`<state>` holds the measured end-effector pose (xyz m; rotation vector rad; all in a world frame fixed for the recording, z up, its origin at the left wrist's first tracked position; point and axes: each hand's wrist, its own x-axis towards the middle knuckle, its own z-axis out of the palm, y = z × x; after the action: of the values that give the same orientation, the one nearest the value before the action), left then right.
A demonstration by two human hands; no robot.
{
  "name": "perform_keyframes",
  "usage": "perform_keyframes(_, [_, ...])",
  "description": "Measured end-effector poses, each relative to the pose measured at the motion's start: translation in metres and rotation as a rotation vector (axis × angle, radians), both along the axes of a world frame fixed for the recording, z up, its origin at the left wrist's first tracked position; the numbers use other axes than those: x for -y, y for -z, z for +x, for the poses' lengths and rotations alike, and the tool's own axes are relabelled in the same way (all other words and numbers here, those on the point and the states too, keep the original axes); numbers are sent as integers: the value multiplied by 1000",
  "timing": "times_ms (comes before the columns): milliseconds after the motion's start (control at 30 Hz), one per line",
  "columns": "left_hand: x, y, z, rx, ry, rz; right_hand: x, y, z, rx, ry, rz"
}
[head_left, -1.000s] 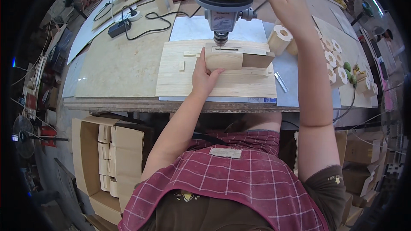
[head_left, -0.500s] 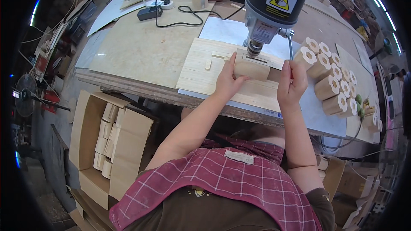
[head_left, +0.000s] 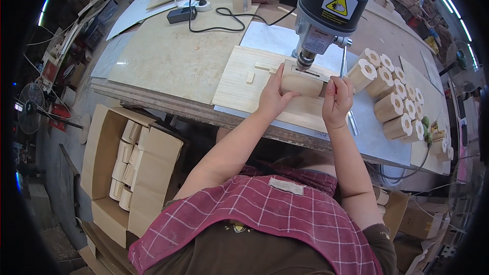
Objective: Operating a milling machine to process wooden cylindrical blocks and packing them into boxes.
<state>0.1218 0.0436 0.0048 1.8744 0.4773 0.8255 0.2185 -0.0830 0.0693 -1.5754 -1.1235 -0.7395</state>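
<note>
A pale wooden cylinder (head_left: pixel 300 86) with a slot along its upper side lies under the chuck (head_left: pixel 305 60) of a grey bench drill press (head_left: pixel 331 2). My left hand (head_left: pixel 275 97) is closed round the cylinder's left end, thumb along the near side. The fingers of my right hand (head_left: pixel 337 103) are closed on the end of the press's metal feed lever (head_left: pixel 344 60). Whether the bit touches the wood is hard to see. Beneath the cylinder is a light wooden board (head_left: pixel 239 89), with small wood strips (head_left: pixel 250 77) left of it.
Several hollow wooden cylinders (head_left: pixel 389 106) stand grouped on the right of the table. An open cardboard box (head_left: pixel 155 188) at lower left holds more cylinders. A black cable (head_left: pixel 224 29), a power adapter (head_left: pixel 182 15) and a single cylinder (head_left: pixel 241 0) lie at the back.
My right hand has moved slightly left and nearer to me, and the lever has swung a little with it. My left hand keeps its hold on the wooden cylinder.
</note>
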Motion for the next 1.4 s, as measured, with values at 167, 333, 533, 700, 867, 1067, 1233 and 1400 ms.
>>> perform_keyframes(167, [-1,9,4,0,-6,-14,14,-56,-3,57,-2,-88])
perform_keyframes(333, [-8,13,-1,69,12,-36,-14,-143,28,71,185,-218])
perform_keyframes(533, [-4,10,5,28,36,-64,-49,-168,106,-64,277,-380])
perform_keyframes(700, [-6,9,4,-3,25,-31,-39,-156,95,-437,-51,-285])
perform_keyframes(867, [-4,3,0,3,60,-139,-4,-75,103,-467,-146,-372])
perform_keyframes(1067, [8,-14,-21,-137,-13,-100,40,1,59,-308,-8,-861])
perform_keyframes(1233, [24,-5,-69,-74,-31,118,67,-6,11,-177,-74,-793])
perform_keyframes(1400, [27,5,-123,-124,-10,362,98,-10,-28,-106,-100,-738])
